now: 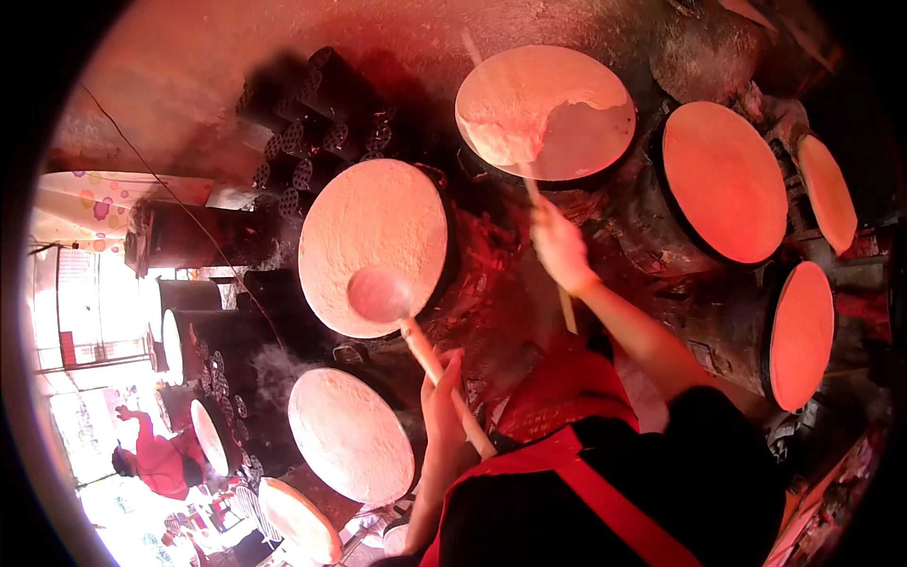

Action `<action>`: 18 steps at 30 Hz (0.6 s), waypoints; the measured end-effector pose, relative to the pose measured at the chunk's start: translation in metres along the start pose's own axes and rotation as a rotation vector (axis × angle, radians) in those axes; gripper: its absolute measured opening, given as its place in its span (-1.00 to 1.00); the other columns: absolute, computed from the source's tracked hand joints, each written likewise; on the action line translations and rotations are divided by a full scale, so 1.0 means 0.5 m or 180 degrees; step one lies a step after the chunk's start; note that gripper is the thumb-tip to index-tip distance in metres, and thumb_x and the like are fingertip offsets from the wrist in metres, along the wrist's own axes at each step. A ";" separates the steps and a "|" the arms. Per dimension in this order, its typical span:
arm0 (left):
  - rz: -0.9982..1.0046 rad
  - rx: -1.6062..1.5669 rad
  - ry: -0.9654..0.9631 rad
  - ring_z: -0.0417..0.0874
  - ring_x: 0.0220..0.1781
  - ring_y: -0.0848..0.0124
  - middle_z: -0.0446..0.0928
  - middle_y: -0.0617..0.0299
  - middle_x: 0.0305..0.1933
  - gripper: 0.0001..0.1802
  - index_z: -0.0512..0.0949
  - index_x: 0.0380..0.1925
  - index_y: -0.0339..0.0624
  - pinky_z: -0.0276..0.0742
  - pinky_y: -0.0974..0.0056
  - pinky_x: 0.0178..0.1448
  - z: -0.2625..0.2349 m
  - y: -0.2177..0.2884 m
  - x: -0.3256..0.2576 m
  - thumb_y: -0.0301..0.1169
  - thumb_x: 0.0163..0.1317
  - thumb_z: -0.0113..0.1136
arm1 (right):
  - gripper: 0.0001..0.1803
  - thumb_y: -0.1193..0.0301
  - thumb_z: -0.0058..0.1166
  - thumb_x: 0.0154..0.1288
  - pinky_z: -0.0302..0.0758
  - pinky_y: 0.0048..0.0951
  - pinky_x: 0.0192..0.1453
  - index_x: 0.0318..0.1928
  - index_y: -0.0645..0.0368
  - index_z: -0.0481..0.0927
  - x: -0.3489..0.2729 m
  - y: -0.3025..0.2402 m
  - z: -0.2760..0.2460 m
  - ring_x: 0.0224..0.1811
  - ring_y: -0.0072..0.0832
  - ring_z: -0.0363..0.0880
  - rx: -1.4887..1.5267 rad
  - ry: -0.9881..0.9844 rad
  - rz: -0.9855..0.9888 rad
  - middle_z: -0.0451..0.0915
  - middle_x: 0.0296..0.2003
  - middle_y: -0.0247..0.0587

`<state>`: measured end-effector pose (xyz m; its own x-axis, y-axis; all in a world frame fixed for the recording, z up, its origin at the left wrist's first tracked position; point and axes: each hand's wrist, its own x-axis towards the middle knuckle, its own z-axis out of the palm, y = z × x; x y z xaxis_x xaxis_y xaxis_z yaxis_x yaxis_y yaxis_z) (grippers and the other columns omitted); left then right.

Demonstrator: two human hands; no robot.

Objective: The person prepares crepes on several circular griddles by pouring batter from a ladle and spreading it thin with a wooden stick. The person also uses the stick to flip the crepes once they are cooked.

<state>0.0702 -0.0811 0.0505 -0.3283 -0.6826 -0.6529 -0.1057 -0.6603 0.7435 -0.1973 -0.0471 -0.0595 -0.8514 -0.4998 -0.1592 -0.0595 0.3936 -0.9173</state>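
Observation:
My left hand (442, 389) grips the wooden handle of a ladle (380, 294). Its round head rests on a pale batter sheet spread over a round steamer drum (373, 241) in the middle. My right hand (559, 248) holds a thin stick (531, 184) that reaches up to the far steamer drum (543, 111). The pale sheet on that drum is partly peeled back, leaving a darker bare patch at its lower right. Both forearms rise from my black top with red apron straps (586, 482).
More cloth-covered round drums ring me: three at the right (723, 180) (827, 189) (801, 335) and several at the lower left (350, 435) (298, 520). Dark patterned cylinders (312, 123) are stacked at the back. A person in red (156, 458) crouches at the far lower left.

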 end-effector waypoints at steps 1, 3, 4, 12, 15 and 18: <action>0.0046 -0.0097 0.0117 0.45 -0.20 0.61 0.42 0.38 -0.15 -0.65 0.47 0.06 -0.24 0.37 0.55 -0.04 -0.012 0.005 -0.027 -0.40 0.30 0.15 | -0.52 0.12 -0.20 0.44 0.48 -0.23 -0.04 0.28 -0.02 0.38 0.056 0.004 0.086 -0.19 -0.21 0.61 0.0408 0.0123 -0.0298 0.62 -0.24 0.04; 0.0190 -0.0144 0.0268 0.47 -0.12 0.52 0.42 0.32 -0.07 -0.67 0.49 0.03 -0.26 0.39 0.47 0.08 -0.067 -0.014 -0.051 -0.41 0.29 0.15 | -0.54 0.12 -0.22 0.45 0.50 -0.18 -0.05 0.24 0.00 0.41 0.101 -0.094 0.202 -0.12 -0.13 0.63 0.1280 -0.0322 0.0655 0.62 -0.17 0.12; 0.0427 0.0036 0.0334 0.37 -0.07 0.65 0.36 0.31 0.08 -0.63 0.43 0.10 -0.31 0.30 0.54 0.08 -0.060 -0.009 -0.073 -0.42 0.31 0.08 | -0.54 0.12 -0.22 0.45 0.50 -0.17 -0.04 0.24 0.00 0.42 0.147 -0.081 0.259 -0.10 -0.09 0.62 0.1531 -0.0129 0.0691 0.62 -0.15 0.13; 0.0227 -0.0307 0.0262 0.48 0.01 0.45 0.37 0.27 0.04 -0.66 0.45 0.05 -0.26 0.48 0.34 0.05 -0.097 -0.019 -0.101 -0.41 0.28 0.14 | -0.55 0.18 -0.21 0.50 0.09 -0.57 -0.79 0.35 -0.29 0.22 0.019 -0.008 0.280 -0.82 -0.68 0.09 0.2601 0.0174 0.1004 0.17 -0.69 -0.54; 0.0119 -0.0206 -0.0102 0.47 -0.08 0.47 0.38 0.31 -0.08 -0.64 0.44 0.06 -0.20 0.51 0.31 -0.04 -0.072 -0.023 -0.081 -0.38 0.28 0.14 | -0.55 0.15 -0.21 0.51 0.09 -0.60 -0.77 0.36 -0.33 0.21 -0.046 0.015 0.130 -0.80 -0.71 0.10 0.2826 0.0139 0.1006 0.21 -0.65 -0.55; 0.0213 0.0086 -0.0232 0.41 -0.09 0.56 0.42 0.37 -0.05 -0.65 0.46 0.06 -0.17 0.34 0.41 -0.03 -0.063 -0.034 -0.074 -0.37 0.29 0.13 | -0.53 0.09 -0.20 0.50 0.08 -0.60 -0.75 0.37 -0.41 0.19 -0.054 0.031 0.019 -0.79 -0.71 0.06 0.2640 0.0162 0.1011 0.21 -0.64 -0.52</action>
<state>0.1137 -0.0547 0.0575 -0.4029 -0.6997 -0.5901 -0.1061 -0.6046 0.7894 -0.1703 -0.0346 -0.0729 -0.7868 -0.4194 -0.4527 0.5631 -0.1876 -0.8048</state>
